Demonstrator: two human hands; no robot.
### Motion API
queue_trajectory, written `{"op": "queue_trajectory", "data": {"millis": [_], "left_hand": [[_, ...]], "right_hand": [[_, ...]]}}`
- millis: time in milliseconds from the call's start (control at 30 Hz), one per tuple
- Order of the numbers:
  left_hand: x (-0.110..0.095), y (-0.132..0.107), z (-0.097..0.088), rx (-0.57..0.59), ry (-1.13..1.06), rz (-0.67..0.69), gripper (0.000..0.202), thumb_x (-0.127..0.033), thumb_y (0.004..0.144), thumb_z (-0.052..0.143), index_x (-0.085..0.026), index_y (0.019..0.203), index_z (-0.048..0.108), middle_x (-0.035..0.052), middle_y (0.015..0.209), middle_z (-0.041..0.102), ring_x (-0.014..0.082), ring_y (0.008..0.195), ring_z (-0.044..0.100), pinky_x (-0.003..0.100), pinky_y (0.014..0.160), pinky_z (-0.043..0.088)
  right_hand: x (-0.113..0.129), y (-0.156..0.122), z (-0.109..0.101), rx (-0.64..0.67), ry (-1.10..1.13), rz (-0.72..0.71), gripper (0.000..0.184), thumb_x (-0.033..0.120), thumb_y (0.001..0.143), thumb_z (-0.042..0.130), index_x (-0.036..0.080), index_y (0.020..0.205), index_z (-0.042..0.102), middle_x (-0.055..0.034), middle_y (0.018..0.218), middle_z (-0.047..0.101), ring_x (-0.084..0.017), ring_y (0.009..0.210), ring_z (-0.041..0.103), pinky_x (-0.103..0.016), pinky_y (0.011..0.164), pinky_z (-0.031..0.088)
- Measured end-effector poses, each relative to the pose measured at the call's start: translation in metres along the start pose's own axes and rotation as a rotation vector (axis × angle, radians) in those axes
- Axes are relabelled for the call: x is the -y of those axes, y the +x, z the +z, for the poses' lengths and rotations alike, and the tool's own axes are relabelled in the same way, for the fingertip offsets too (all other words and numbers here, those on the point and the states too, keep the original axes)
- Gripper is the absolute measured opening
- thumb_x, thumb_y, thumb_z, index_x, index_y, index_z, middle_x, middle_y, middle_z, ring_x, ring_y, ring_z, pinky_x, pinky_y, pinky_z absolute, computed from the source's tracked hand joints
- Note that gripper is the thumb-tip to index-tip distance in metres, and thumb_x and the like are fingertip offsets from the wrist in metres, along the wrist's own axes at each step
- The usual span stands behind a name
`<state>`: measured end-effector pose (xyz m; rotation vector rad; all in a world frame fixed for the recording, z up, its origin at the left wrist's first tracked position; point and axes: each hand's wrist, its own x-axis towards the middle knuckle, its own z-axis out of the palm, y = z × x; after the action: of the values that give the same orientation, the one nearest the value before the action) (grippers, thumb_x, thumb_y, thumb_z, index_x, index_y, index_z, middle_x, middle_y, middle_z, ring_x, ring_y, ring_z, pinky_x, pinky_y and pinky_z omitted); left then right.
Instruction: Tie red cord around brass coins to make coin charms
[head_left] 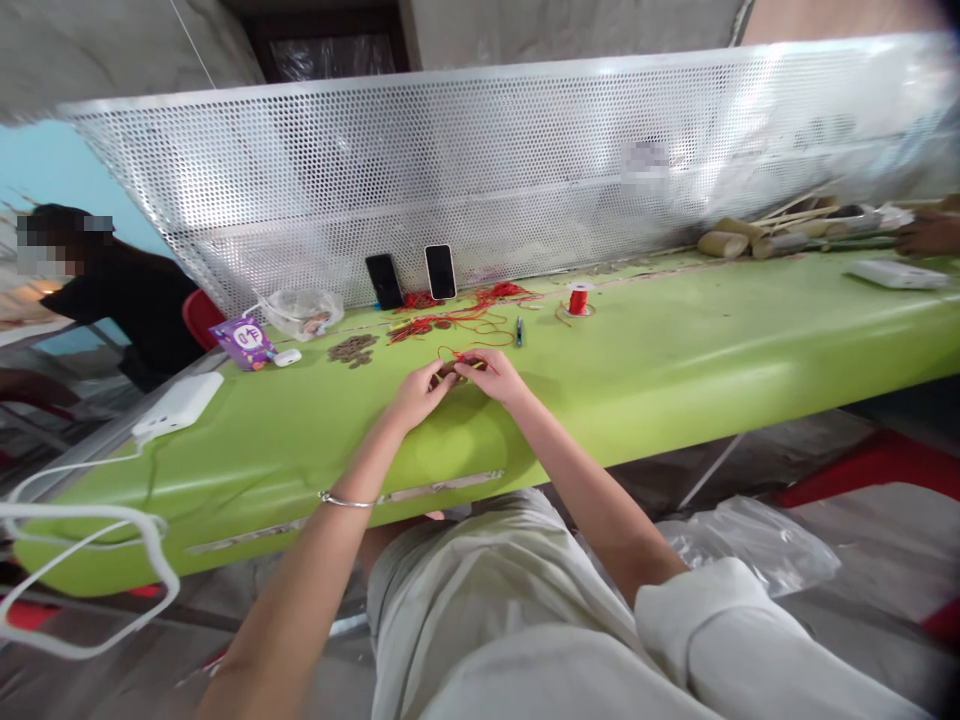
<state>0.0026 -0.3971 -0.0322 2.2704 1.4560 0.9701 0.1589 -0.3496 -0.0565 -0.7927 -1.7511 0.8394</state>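
My left hand [420, 392] and my right hand [491, 374] meet over the green table, their fingers pinched close together. A thin red cord [448, 350] loops up between the fingertips, and both hands grip it. Something small and brownish shows at the fingers, too small to make out. Just beyond lie a loose bundle of red cords [427, 325] and, to the left, a pile of brown coin-like discs [352, 349]. A small slim tool, perhaps snippers [519, 332], rests to the right of the bundle. Farther right stands a spool of red thread [578, 299].
Two phones [441, 272] lean against a perforated metal screen [450, 170]. A purple packet [246, 343], a plastic bag [304, 312] and a white power bank [178, 403] with cable sit left. Bamboo pieces [724, 244] lie right, near another person's hand [928, 235]. Someone in black sits left.
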Motion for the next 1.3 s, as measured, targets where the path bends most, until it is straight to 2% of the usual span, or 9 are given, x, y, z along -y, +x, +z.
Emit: {"op": "queue_trajectory", "data": {"millis": [100,233,433,667,967,1300], "left_hand": [[0.0001,0.0009,-0.0005,-0.014,-0.019,0.003,0.028,-0.041,0.087,0.042,-0.018,0.084,0.059,0.0009,0.072,0.063,0.0139,0.058,0.053,0.024,0.055,0.039],[-0.0008,0.0009,-0.0022,-0.037,-0.017,0.004,0.027,-0.037,0.087,0.042,-0.018,0.075,0.056,-0.0012,0.062,0.056,0.0134,0.055,0.05,0.024,0.053,0.037],[-0.0048,-0.0007,-0.0054,-0.082,-0.012,-0.001,0.029,-0.039,0.088,0.042,-0.019,0.073,0.056,-0.002,0.058,0.052,0.0138,0.054,0.049,0.024,0.054,0.035],[-0.0032,0.0005,-0.0048,-0.092,-0.01,-0.018,0.031,-0.04,0.087,0.041,-0.018,0.073,0.057,-0.0016,0.057,0.052,0.0145,0.054,0.048,0.024,0.052,0.034],[-0.0008,0.0001,-0.004,-0.101,-0.005,-0.007,0.029,-0.04,0.086,0.043,-0.018,0.077,0.06,0.0001,0.065,0.06,0.0139,0.057,0.051,0.024,0.055,0.038],[-0.0005,-0.0002,-0.0042,-0.13,0.005,-0.025,0.028,-0.04,0.086,0.042,-0.019,0.075,0.057,-0.0019,0.059,0.055,0.0135,0.054,0.048,0.024,0.053,0.034]], "right_hand": [[0.0016,-0.0009,-0.0006,0.034,-0.007,-0.013,0.012,0.024,0.078,0.061,0.015,0.079,0.068,-0.0028,0.075,0.069,-0.011,0.064,0.06,-0.02,0.059,0.042],[0.0005,-0.0005,-0.0004,0.032,-0.008,-0.01,0.014,0.025,0.078,0.061,0.014,0.081,0.068,-0.0035,0.076,0.069,-0.011,0.064,0.059,-0.02,0.059,0.042],[0.0001,0.0003,-0.0006,0.025,-0.002,-0.015,0.016,0.026,0.078,0.063,0.012,0.083,0.069,-0.0053,0.077,0.069,-0.013,0.068,0.061,-0.021,0.061,0.043],[0.0004,-0.0008,-0.0007,0.043,-0.007,-0.021,0.016,0.027,0.079,0.061,0.014,0.084,0.069,-0.0042,0.078,0.069,-0.013,0.068,0.061,-0.021,0.062,0.044],[-0.0007,-0.0006,0.0,0.082,0.001,-0.03,0.017,0.025,0.079,0.061,0.014,0.088,0.07,-0.0047,0.079,0.07,-0.013,0.068,0.061,-0.021,0.061,0.044],[0.001,-0.0035,-0.0003,0.127,0.038,-0.024,0.015,0.025,0.077,0.064,0.015,0.087,0.07,-0.0035,0.078,0.071,-0.013,0.067,0.064,-0.021,0.063,0.047]]}}
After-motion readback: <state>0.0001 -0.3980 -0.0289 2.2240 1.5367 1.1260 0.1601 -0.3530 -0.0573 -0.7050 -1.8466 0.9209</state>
